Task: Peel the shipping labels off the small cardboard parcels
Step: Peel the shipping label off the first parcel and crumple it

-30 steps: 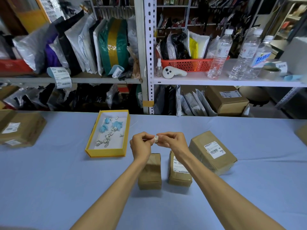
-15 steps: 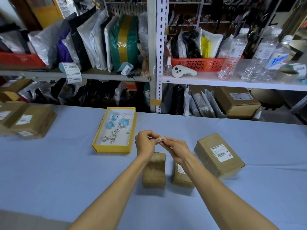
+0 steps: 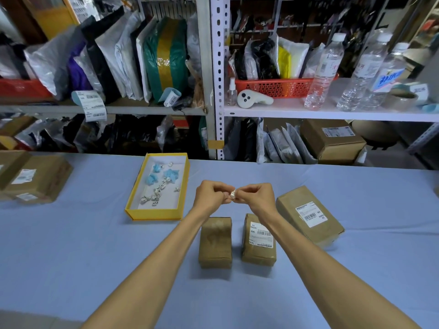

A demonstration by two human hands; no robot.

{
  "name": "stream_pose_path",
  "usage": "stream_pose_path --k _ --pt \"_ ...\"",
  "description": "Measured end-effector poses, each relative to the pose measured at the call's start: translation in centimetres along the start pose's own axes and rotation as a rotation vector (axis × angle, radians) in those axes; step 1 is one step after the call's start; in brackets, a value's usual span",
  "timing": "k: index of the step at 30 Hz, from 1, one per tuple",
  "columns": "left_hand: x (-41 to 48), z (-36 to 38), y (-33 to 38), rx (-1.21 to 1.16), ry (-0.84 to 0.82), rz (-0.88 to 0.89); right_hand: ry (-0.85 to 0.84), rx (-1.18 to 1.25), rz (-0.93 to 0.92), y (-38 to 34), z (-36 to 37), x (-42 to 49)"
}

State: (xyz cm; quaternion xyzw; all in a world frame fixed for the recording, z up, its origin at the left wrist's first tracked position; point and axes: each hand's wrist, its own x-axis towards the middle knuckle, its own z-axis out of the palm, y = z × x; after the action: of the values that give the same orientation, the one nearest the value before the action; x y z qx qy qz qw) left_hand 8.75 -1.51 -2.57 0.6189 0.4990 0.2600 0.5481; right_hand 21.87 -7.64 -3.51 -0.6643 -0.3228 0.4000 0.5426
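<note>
Paper label wad, light, crumpled, sticky, pinched between left hand and right hand above tabletop. Middle parcel label flat; judge best lifted at corner.

A parcel-handling storeroom or mail-order packing room is shown. Metal shelving is set along the far edge of a worktop covered in blue cloth, and its shelves are crammed with plastic mailing bags, a cardboard box with a printed label, a red basket and a strip of barcode labels. Brown parcels with barcode stickers are laid on the worktop, more at its left edge, and a roll of packing tape is kept on the right-hand shelf.
</note>
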Motion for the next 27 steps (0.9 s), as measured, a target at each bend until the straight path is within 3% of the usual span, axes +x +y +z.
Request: stream_pose_path --k 6,13,19,27 --pt "-0.6 2.0 -0.1 0.095 0.134 0.139 0.022 -0.2 -0.067 -0.9 -0.6 0.4" --pt "1.3 1.3 0.2 0.272 0.086 0.215 0.002 -0.243 -0.065 -1.1 -0.7 0.8" --pt "1.8 4.4 1.7 0.287 -0.164 0.292 0.204 -0.341 -0.021 -1.3 -4.0 -1.1" --pt "-3.0 16.9 7.1 0.302 -0.684 0.537 0.762 -0.307 0.097 -2.0 -15.1 -11.5"
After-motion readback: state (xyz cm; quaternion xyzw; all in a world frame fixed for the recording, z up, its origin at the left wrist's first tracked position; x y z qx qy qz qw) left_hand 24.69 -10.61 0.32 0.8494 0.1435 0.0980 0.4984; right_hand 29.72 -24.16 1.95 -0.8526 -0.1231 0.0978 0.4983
